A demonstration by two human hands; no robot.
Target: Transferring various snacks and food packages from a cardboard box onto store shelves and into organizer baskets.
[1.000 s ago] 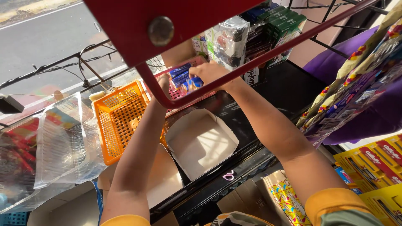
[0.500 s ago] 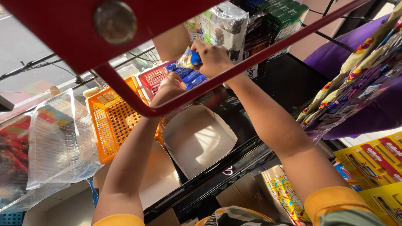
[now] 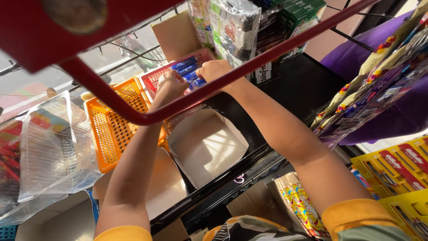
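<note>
Both hands work inside the red perforated plastic basket on the black shelf. Left hand: fingers clenched on the blue foil snack packets in that basket. Right hand: fingers rest on the packets; grasp cannot be determined. Orange perforated plastic basket sits just beside

A red metal bar curves across just in front of my forearms, so I reach beneath it. My left hand and right hand crowd the red basket, with tall wrapped packs walling its far side. The orange basket and open cardboard box have free room inside.
</note>
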